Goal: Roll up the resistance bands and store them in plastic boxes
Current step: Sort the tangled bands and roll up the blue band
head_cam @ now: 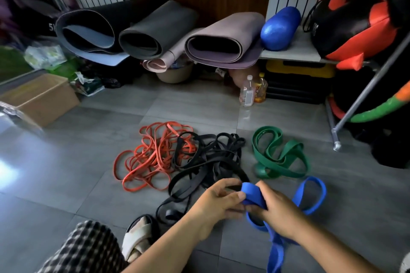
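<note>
Hands [218, 203] [276, 208] pinch blue band [253, 193] near black bands [208, 162].

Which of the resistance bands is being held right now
The blue band: both the left hand and right hand grip it, while the orange, black and green ones lie untouched on the floor.

We count four colours of band: a bright blue band [275, 252]; a deep green band [281, 174]; a tangle of orange-red bands [153, 153]; a heap of black bands [210, 162]; the floor [88, 162] is plain grey tile; the trousers [86, 248] show a dark-and-light check; the sandal [137, 235] has cream straps on a black sole; we see a black mat [88, 29] with a pale blue inner face, a charcoal mat [155, 26] and a dusty mauve mat [233, 29]; the roller [280, 26] is glossy blue; the cardboard box [44, 97] is tan; the case [299, 68] is yellow and black.
</note>
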{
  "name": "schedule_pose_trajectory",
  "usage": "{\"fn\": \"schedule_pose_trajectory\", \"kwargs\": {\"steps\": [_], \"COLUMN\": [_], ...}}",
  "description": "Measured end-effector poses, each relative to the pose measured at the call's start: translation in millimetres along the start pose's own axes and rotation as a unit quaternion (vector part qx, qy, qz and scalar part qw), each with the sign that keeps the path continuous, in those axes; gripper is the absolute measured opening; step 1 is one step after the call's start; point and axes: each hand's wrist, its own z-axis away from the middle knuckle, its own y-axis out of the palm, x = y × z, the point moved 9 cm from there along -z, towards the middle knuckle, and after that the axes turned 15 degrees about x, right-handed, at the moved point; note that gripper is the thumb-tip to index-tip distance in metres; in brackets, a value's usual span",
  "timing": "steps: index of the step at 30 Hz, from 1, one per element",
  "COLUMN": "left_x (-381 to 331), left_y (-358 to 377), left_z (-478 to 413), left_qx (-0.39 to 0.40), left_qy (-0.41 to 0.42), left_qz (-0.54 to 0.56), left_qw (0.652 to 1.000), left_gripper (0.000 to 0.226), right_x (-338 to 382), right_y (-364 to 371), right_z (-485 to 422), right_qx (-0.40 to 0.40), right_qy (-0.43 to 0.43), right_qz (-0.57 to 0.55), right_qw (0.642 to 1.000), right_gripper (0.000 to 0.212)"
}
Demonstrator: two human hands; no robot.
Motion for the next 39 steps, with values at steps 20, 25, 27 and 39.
{"fn": "schedule_pose_trajectory", "kwargs": {"steps": [20,25,27,39], "left_x": [61,109,99,105], "left_y": [-331,-327,-307,-174], "left_z": [-208,-267,-275,-271], "left_qx": [-0.231,-0.140,-0.139,-0.040], "left_qy": [-0.141,-0.209,-0.180,-0.123], "left_qz": [-0.486,-0.466,-0.501,-0.691], "left_qw": [0.831,0.848,0.835,0.711], "left_gripper": [0.090,0.101,0.063,0.055], "right_x": [-193,-218,-213,-233], "right_y": [57,77,73,33], "right_z": [-241,-245,-245,-157], "right_qx": [-0.087,-0.113,-0.115,-0.201], "right_qy": [0.153,0.170,0.157,0.148], "right_qz": [-0.345,-0.413,-0.417,-0.400], "right_qw": [0.922,0.888,0.888,0.882], "right_gripper": [0.021,0.036,0.034,0.037]}}
